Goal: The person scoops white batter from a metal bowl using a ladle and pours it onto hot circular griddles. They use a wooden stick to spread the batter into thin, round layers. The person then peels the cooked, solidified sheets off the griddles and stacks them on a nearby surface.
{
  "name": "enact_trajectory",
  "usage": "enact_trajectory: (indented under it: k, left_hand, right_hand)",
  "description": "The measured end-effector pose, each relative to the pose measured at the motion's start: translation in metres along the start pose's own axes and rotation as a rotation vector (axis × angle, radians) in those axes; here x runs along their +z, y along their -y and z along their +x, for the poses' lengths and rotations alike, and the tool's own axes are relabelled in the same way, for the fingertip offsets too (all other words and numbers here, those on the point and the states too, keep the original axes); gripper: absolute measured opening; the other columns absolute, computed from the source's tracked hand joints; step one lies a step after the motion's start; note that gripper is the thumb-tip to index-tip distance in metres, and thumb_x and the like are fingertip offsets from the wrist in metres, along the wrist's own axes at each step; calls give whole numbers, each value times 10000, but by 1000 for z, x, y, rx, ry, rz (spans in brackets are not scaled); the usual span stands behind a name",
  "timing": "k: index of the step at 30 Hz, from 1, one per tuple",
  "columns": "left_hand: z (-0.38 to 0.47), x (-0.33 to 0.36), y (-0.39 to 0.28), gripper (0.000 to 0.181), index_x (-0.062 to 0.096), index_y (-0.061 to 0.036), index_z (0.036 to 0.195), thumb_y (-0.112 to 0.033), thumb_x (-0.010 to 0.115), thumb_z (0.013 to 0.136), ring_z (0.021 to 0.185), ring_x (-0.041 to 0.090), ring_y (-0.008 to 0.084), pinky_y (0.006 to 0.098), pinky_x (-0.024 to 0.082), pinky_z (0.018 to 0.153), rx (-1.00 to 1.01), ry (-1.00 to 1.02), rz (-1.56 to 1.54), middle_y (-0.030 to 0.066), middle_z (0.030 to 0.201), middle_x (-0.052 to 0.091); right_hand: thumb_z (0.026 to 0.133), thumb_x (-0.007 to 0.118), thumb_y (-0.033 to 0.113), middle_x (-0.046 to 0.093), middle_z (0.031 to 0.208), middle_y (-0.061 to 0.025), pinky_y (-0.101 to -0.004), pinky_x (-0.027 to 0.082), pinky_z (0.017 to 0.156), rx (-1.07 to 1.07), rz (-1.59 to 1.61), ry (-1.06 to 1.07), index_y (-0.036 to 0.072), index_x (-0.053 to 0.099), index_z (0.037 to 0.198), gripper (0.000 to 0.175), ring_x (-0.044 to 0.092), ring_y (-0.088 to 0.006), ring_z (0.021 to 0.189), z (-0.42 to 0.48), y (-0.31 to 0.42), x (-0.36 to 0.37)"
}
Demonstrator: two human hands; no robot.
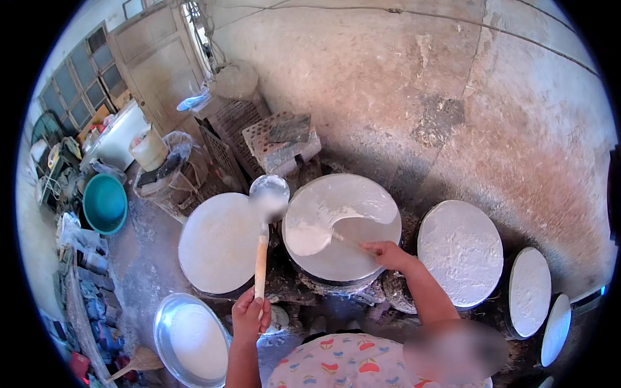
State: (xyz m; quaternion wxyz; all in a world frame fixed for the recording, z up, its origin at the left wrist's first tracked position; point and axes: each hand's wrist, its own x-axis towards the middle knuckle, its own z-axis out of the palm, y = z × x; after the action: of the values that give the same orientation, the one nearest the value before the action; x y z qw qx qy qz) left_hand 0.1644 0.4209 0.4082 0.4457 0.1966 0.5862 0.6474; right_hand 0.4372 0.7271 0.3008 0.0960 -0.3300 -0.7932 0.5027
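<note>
My left hand [251, 313] grips the pale handle of a metal ladle [269, 194], whose bowl sits between two round griddles. My right hand [388, 254] holds a thin stick-like spreader [347, 238] over the middle griddle [344, 262]. White batter [308, 237] lies on that griddle in a curved band along its left and upper parts; the spreader's far end touches the band's inner edge. The left griddle [218, 242] has a smooth, pale surface. Below it, a metal basin [162, 334] holds white liquid.
More round griddles with white layers [460, 254] [530, 293] stand to the right. Perforated bricks [276, 136] are stacked behind, against the wall. A teal plastic basin [105, 203] and a straw broom [140, 360] are at the left. A small container [279, 317] stands near my left hand.
</note>
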Motion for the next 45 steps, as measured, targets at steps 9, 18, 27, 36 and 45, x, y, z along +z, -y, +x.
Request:
enact_trajectory:
  k: [9,18,27,36,45]
  left_hand:
    - [-38,-6,20,118,541,-7,906,-65,444,942,349,397,79,217,301,302,-38,-38,13,30,578,483]
    - [-43,-46,1,439,457,108,1269,-177,553,949,367,375,74,226,327,273,-3,285,-757,70,666,472]
    - [-29,-113,-1,334,516,39,1245,-122,498,953,389,400,74,209,311,303,-59,252,-365,58,673,480]
    - [-42,-174,-3,305,531,22,1229,-102,466,958,386,401,63,203,312,292,-40,235,-212,45,667,484]
    - [-47,-188,-4,265,529,22,1183,-83,430,961,380,403,69,208,315,306,-69,232,-184,40,668,493]
  right_hand:
    - [755,509,-72,678,974,-21,-246,475,739,55,52,-162,109,586,1322,600,573,-87,799,-85,-49,-26]
    - [819,538,-52,685,1107,-36,-224,468,828,348,175,82,132,592,1315,532,593,-78,922,-156,15,13]
    - [777,597,-17,658,843,-91,-359,509,606,-78,-193,-575,252,631,1268,561,605,-186,646,-136,62,198]
    - [889,534,121,609,997,-194,-489,551,699,623,-733,-391,386,353,1444,640,673,-379,832,-177,103,219]
    - [880,526,94,605,982,-205,-486,552,703,545,-755,-264,378,328,1460,676,674,-379,808,-117,120,267]
